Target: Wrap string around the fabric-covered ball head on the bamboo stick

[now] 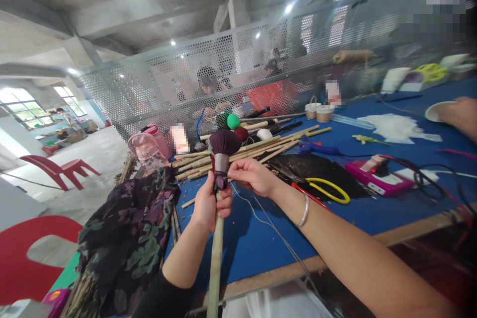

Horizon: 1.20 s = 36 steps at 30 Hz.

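My left hand (210, 203) is wrapped round a bamboo stick (215, 258) that stands upright in front of me. The stick's top carries a dark maroon cloth-covered head (224, 143) with a grey band below it. My right hand (250, 175) pinches the neck of that head just under the band, with a thin white thread (268, 222) trailing down from it. A silver bangle (304, 210) sits on my right wrist.
A blue table (335, 213) holds a pile of bamboo sticks (246, 151), yellow-handled scissors (328, 190), a blue glue gun (316, 148), a pink device (376, 177) with black cables, and white stuffing (391, 126). Flowered cloth (126, 238) hangs left. People sit behind a perforated screen (238, 74). Another person's hand (460, 114) shows far right.
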Each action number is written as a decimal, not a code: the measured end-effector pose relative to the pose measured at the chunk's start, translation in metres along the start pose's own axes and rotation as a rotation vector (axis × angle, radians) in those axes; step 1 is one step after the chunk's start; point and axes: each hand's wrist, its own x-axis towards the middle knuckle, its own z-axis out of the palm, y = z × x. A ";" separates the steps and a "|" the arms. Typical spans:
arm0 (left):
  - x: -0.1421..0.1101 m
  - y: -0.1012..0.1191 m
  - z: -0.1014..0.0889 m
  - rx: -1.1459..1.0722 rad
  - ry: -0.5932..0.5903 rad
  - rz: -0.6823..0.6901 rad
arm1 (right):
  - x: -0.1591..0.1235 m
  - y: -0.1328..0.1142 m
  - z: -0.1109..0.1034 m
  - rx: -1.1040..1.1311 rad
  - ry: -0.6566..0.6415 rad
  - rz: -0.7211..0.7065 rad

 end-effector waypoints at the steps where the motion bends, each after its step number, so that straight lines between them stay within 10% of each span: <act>1: -0.001 0.001 0.000 -0.005 0.003 0.001 | 0.000 -0.001 0.002 -0.015 -0.005 -0.012; 8: 0.001 0.000 -0.001 -0.026 -0.003 0.003 | -0.001 -0.007 0.004 -0.076 0.027 -0.080; 18: 0.001 -0.005 -0.007 -0.109 -0.364 -0.298 | -0.001 0.001 -0.006 0.258 -0.139 0.125; 24: 0.012 0.002 -0.015 -0.036 -0.033 -0.204 | 0.004 0.011 -0.017 0.212 -0.103 0.236; 29: 0.011 0.017 -0.021 0.084 -0.096 -0.125 | 0.006 0.012 -0.003 0.050 -0.085 0.237; 36: 0.015 -0.015 -0.006 0.538 0.202 0.131 | 0.007 0.017 0.004 -0.081 0.040 0.241</act>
